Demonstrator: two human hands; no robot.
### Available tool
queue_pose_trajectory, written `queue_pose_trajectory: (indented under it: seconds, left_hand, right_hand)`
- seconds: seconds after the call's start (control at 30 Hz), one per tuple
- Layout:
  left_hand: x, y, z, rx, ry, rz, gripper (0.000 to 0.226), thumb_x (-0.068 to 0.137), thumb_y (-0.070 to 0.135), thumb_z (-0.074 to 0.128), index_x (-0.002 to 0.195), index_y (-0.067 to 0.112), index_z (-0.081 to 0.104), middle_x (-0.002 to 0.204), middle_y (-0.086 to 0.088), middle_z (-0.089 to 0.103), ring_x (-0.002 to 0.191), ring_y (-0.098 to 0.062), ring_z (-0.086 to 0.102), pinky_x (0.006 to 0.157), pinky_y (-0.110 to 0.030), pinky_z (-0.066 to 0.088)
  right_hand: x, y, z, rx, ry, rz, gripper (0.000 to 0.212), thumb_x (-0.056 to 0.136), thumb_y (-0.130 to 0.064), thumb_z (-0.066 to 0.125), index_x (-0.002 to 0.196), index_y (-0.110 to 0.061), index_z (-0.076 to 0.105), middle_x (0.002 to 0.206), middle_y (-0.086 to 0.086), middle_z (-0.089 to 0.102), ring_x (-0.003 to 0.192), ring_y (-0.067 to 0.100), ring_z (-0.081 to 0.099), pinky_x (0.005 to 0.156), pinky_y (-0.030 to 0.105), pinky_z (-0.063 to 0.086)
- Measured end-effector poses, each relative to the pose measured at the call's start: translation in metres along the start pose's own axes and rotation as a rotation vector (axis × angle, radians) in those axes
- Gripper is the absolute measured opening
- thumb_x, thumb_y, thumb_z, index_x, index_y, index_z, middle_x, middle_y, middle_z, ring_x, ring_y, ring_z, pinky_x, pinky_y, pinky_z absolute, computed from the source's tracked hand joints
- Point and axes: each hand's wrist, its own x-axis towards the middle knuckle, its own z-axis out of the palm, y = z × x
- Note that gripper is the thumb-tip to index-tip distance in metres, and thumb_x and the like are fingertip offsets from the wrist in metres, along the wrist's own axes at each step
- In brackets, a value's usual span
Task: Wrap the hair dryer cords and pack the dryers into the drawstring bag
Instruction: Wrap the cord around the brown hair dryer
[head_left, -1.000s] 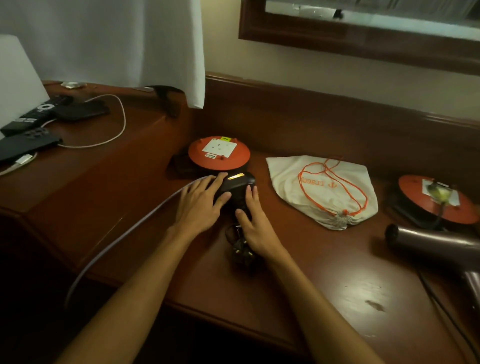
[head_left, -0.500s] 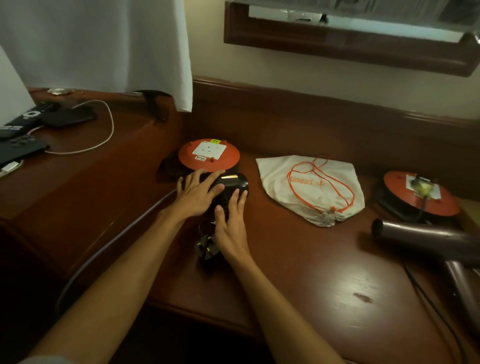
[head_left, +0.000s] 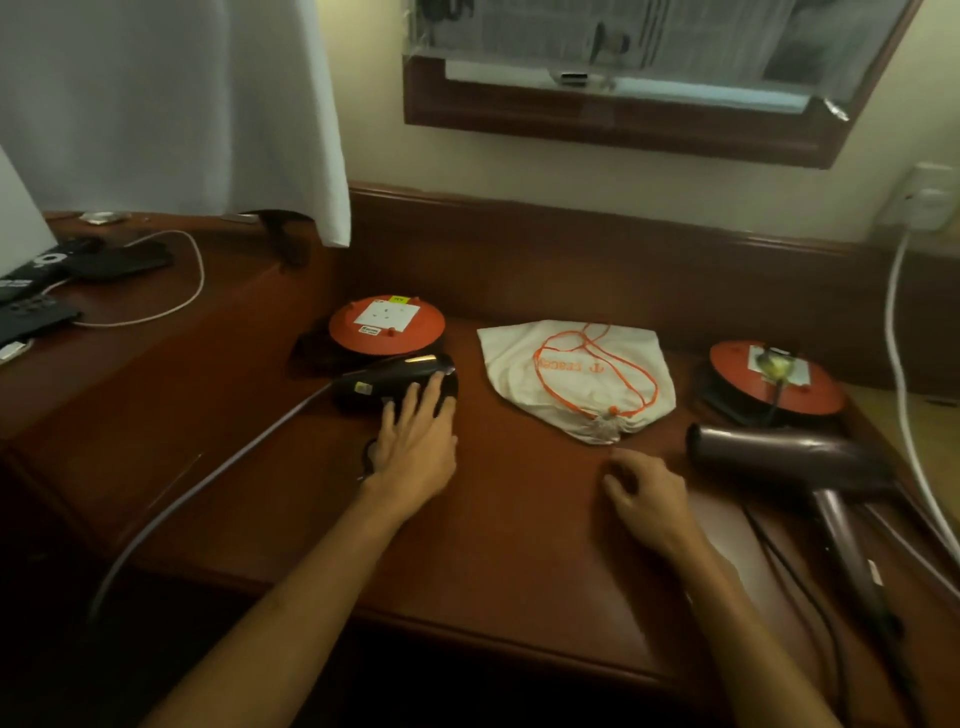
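The left hand (head_left: 415, 447) rests flat on the glossy black hair dryer (head_left: 389, 383), while the loosely curled, empty right hand (head_left: 649, 499) sits nearer the maroon hair dryer (head_left: 779, 457), whose barrel lies crosswise just to its right.

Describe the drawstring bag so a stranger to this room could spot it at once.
Start at the wooden desk under the framed mirror. Two orange cord reels sit near the back; the drawstring bag lies flat between them. It is the only cloth item there, cream-coloured, with a looped orange cord on top.
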Motion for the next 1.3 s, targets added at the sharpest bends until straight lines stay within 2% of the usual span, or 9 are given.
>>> queue_pose_trajectory:
  seconds: [0.1,0.23,0.47,0.57,0.7,0.87,1.03,1.17,1.3]
  left_hand:
    - [-0.002,-0.014,0.007,0.091,0.004,0.031,0.063,0.101,0.020,0.052,0.158,0.017,0.025,0.170,-0.003,-0.006,0.156,-0.027,0.001,0.124,-0.050,0.016]
    - [-0.006,-0.010,-0.003,0.118,-0.021,0.063,0.062,0.103,0.035,0.048,0.158,0.020,0.025,0.170,-0.007,-0.001,0.156,-0.026,-0.001,0.125,-0.048,0.009]
    - [-0.014,0.076,0.019,-0.085,-0.011,0.244,0.058,0.102,0.047,0.046,0.154,0.023,0.036,0.167,-0.005,0.019,0.155,-0.021,0.011,0.124,-0.043,0.009]
    - [0.001,0.107,0.038,-0.193,-0.010,0.242,0.054,0.102,0.046,0.046,0.152,0.025,0.040,0.163,-0.004,0.030,0.151,-0.023,0.023,0.122,-0.042,0.020]
    - [0.042,0.130,0.043,-0.340,0.045,0.091,0.047,0.105,0.046,0.036,0.140,0.018,0.051,0.145,-0.005,0.051,0.136,-0.025,0.044,0.110,-0.044,0.033]
    - [0.087,0.127,0.044,-0.273,0.024,-0.101,0.067,0.100,0.061,0.033,0.144,0.012,0.041,0.133,-0.017,0.059,0.123,-0.036,0.054,0.101,-0.050,0.042]
    - [0.099,0.093,0.048,-0.170,-0.003,-0.015,0.056,0.098,0.059,0.043,0.134,0.016,0.051,0.129,-0.011,0.059,0.121,-0.031,0.055,0.097,-0.046,0.044]
    - [0.099,0.087,0.043,-0.211,0.054,0.018,0.060,0.092,0.068,0.047,0.129,0.020,0.052,0.128,-0.007,0.060,0.121,-0.029,0.055,0.098,-0.046,0.044]
    - [0.101,0.120,0.025,-0.330,0.213,0.162,0.064,0.085,0.075,0.049,0.127,0.026,0.051,0.129,0.001,0.057,0.121,-0.023,0.050,0.099,-0.041,0.040]
  right_hand:
    - [-0.018,0.021,0.005,-0.073,-0.016,-0.124,0.042,0.100,-0.029,0.055,0.141,-0.019,0.057,0.152,0.000,0.050,0.143,0.019,0.042,0.117,0.041,0.034]
    - [-0.020,0.013,0.006,-0.116,0.019,-0.111,0.043,0.102,-0.031,0.049,0.144,-0.020,0.052,0.154,-0.001,0.046,0.145,0.016,0.038,0.117,0.039,0.029]
    - [-0.024,0.011,0.004,-0.110,0.025,-0.128,0.044,0.103,-0.033,0.046,0.146,-0.020,0.050,0.155,-0.001,0.045,0.146,0.016,0.036,0.118,0.039,0.026]
    - [-0.017,0.015,0.001,-0.038,0.051,-0.119,0.040,0.101,-0.028,0.053,0.139,-0.018,0.055,0.145,0.001,0.055,0.135,0.019,0.048,0.112,0.039,0.035]
    - [0.018,0.014,-0.012,0.203,0.243,-0.105,0.023,0.101,-0.014,0.051,0.120,-0.009,0.063,0.119,0.009,0.064,0.109,0.023,0.059,0.093,0.035,0.050]
    - [0.073,0.002,-0.008,0.176,0.088,0.037,0.046,0.105,-0.029,0.045,0.147,-0.010,0.044,0.152,0.012,0.043,0.140,0.029,0.039,0.113,0.043,0.033]
    - [0.071,-0.009,0.020,-0.072,0.042,0.054,0.040,0.105,-0.043,0.039,0.132,-0.019,0.056,0.141,0.005,0.052,0.137,0.024,0.039,0.114,0.048,0.026]
    - [0.065,-0.016,0.009,0.039,0.020,0.045,0.040,0.103,-0.042,0.046,0.132,-0.018,0.058,0.142,0.006,0.052,0.136,0.025,0.038,0.112,0.049,0.029]
    - [0.055,-0.006,-0.057,0.218,0.045,-0.042,0.042,0.100,-0.037,0.056,0.139,-0.022,0.057,0.153,0.004,0.042,0.144,0.025,0.027,0.114,0.040,0.028]
